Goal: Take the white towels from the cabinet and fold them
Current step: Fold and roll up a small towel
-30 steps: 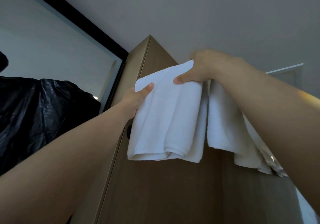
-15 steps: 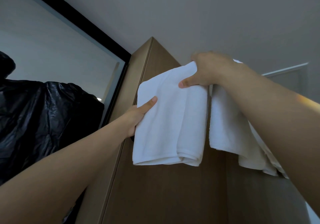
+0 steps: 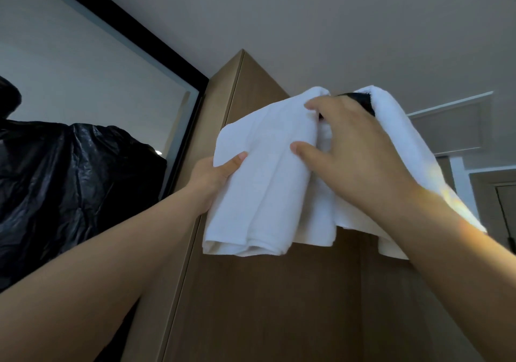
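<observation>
Overhead, a plain grey ceiling [image 3: 335,12] fills the top of the view. Below it a tall brown wooden cabinet [image 3: 265,291] rises up the middle, its front shut as far as can be seen. To its left stands a large glass panel [image 3: 83,76] in a black frame. A bulk of shiny black plastic [image 3: 69,180] covers the lower left. Both bare forearms reach up across the cabinet front and block much of it.

High against the cabinet's upper part hangs a folded towel [image 3: 259,180], white and thick, with its looped folds at the bottom. Just beside it, to the right, a second towel [image 3: 399,127] drapes down behind the right wrist.

The left hand [image 3: 212,180] grips the folded towel's left edge, thumb on the front and fingers behind the cloth. The right hand [image 3: 354,152] holds the same towel's right side: its thumb presses the front and its fingers curl into the gap between the two towels. A small dark object [image 3: 360,100] peeks out above the right knuckles.

What that object is cannot be told. The right arm hides the second towel's lower half, and what the towels hang from is covered. A pale doorway at the far right is cut off by the frame.
</observation>
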Motion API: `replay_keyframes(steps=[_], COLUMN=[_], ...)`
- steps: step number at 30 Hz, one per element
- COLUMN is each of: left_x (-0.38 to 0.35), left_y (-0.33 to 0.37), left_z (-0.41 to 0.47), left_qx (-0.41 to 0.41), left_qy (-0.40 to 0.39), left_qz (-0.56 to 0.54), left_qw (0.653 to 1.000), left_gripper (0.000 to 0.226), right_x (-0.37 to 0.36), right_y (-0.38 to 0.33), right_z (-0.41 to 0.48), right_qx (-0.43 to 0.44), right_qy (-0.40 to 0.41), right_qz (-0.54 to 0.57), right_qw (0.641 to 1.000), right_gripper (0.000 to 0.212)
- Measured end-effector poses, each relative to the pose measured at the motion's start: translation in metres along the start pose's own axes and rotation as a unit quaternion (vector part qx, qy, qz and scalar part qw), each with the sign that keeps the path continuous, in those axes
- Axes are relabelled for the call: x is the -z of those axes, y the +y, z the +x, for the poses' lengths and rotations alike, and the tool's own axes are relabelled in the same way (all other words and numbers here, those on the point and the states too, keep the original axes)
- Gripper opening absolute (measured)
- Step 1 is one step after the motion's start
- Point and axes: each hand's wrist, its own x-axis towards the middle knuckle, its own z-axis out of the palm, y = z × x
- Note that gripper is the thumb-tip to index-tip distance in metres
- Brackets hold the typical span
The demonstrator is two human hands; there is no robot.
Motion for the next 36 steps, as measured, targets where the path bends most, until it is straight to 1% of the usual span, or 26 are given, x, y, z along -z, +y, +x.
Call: replay_keyframes(steps=[3,5,6,8,9,10,11,13,14,15,17,20,22,24,25,26,28,29,30,32,34,36], left_x=[0.005,0.008,0.010,0.014,0.017,0.019,0.022,0.026,0.027,0.027,0.027,0.023,0.021,0.021,0.021,0.021,0.019,0.018,0.017,0.018,0.022,0.025], left_y=[0.003,0.005,0.008,0.018,0.022,0.024,0.024,0.019,0.015,0.011,0.009,0.010,0.007,0.002,0.000,-0.003,-0.008,-0.010,-0.012,-0.015,-0.014,-0.009], left_z=[-0.006,-0.009,-0.012,-0.018,-0.022,-0.027,-0.033,-0.042,-0.046,-0.050,-0.051,-0.046,-0.043,-0.044,-0.044,-0.044,-0.046,-0.047,-0.046,-0.044,-0.043,-0.043], left_qx=[-0.002,-0.011,-0.014,0.007,0.023,0.037,0.053,0.096,0.112,0.119,0.117,0.068,0.030,0.006,-0.005,-0.017,-0.039,-0.046,-0.050,-0.047,-0.031,-0.007], left_qy=[0.034,0.047,0.040,-0.009,-0.041,-0.072,-0.097,-0.133,-0.144,-0.142,-0.102,-0.047,-0.030,-0.016,-0.014,-0.016,-0.022,-0.022,-0.019,-0.010,0.001,0.024], left_qz=[0.055,0.084,0.099,0.116,0.118,0.120,0.121,0.124,0.122,0.114,0.091,0.102,0.120,0.121,0.121,0.122,0.122,0.119,0.119,0.120,0.127,0.159], left_qw=[0.998,0.995,0.994,0.993,0.992,0.990,0.987,0.979,0.976,0.976,0.984,0.991,0.992,0.992,0.993,0.992,0.992,0.992,0.991,0.992,0.991,0.987], left_gripper=[0.047,0.058,0.065,0.088,0.098,0.102,0.104,0.106,0.106,0.107,0.102,0.096,0.091,0.081,0.075,0.069,0.062,0.063,0.067,0.073,0.082,0.089], right_x=[-0.001,-0.001,-0.001,-0.002,-0.003,-0.005,-0.006,-0.007,-0.007,-0.008,-0.009,-0.017,-0.022,-0.025,-0.026,-0.026,-0.027,-0.029,-0.031,-0.034,-0.034,-0.033], right_y=[-0.002,-0.003,-0.004,-0.005,-0.005,-0.005,-0.006,-0.005,-0.002,0.001,0.006,0.013,0.016,0.015,0.012,0.006,-0.008,-0.014,-0.018,-0.017,-0.010,0.000], right_z=[-0.031,-0.039,-0.040,-0.040,-0.040,-0.041,-0.041,-0.042,-0.042,-0.043,-0.047,-0.055,-0.058,-0.057,-0.055,-0.052,-0.041,-0.035,-0.029,-0.018,-0.017,-0.025], right_qx=[-0.078,-0.156,-0.190,-0.217,-0.214,-0.207,-0.200,-0.190,-0.189,-0.189,-0.193,-0.188,-0.200,-0.217,-0.220,-0.218,-0.195,-0.175,-0.153,-0.135,-0.156,-0.159], right_qy=[-0.031,-0.052,-0.067,-0.097,-0.105,-0.106,-0.102,-0.100,-0.105,-0.111,-0.121,-0.129,-0.124,-0.130,-0.135,-0.131,-0.078,-0.047,-0.027,-0.028,-0.050,-0.074], right_qz=[0.110,0.184,0.216,0.242,0.237,0.224,0.214,0.216,0.229,0.248,0.285,0.291,0.294,0.303,0.299,0.279,0.219,0.187,0.158,0.129,0.173,0.204], right_qw=[0.990,0.969,0.956,0.941,0.942,0.946,0.951,0.952,0.949,0.944,0.931,0.929,0.926,0.919,0.919,0.926,0.953,0.966,0.975,0.982,0.971,0.963], right_gripper=[0.062,0.075,0.082,0.092,0.092,0.089,0.082,0.062,0.057,0.054,0.051,0.050,0.050,0.049,0.051,0.059,0.085,0.092,0.091,0.071,0.056,0.044])
